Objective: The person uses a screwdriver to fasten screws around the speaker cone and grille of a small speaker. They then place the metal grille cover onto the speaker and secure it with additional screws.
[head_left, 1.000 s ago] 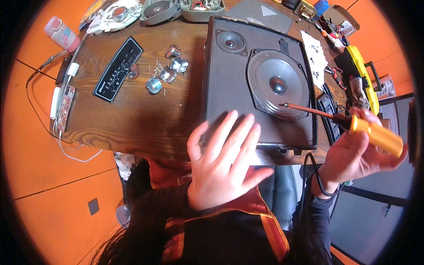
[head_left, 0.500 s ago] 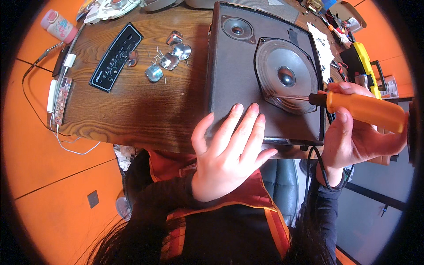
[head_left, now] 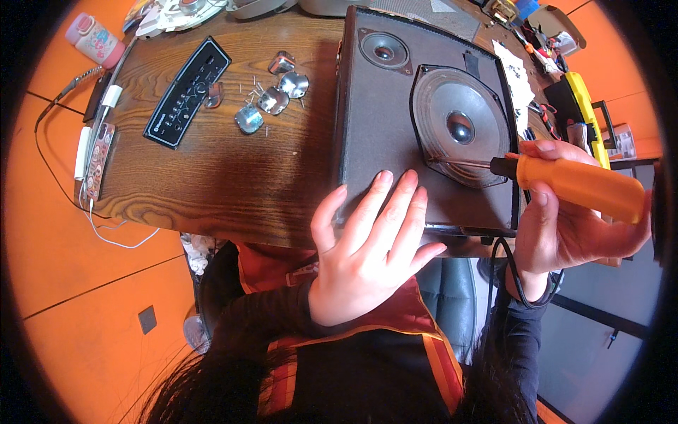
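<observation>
A black speaker box (head_left: 381, 134) lies face up on the wooden table, with a small tweeter (head_left: 383, 51) at its upper left and a large speaker cone (head_left: 441, 99) beside it. My left hand (head_left: 371, 251) rests on the box's near edge, fingers spread flat and holding nothing. In my right hand (head_left: 565, 233) is a screwdriver (head_left: 579, 185) with an orange handle. Its shaft lies low across the big cone, the tip at the lower left of the cone's frame. Whether the tip sits in a screw is too small to tell.
Left of the box lie a black control panel (head_left: 187, 92), several shiny metal caps (head_left: 273, 100) and loose screws. A pink bottle (head_left: 95, 41) and a phone (head_left: 99, 166) with white cables are at the left edge. A yellow-and-black case (head_left: 583, 106) stands at the right.
The whole view has shifted slightly, the box and table now a little lower. My right hand still grips the screwdriver, its tip at the same part of the frame; the left hand stays flat.
</observation>
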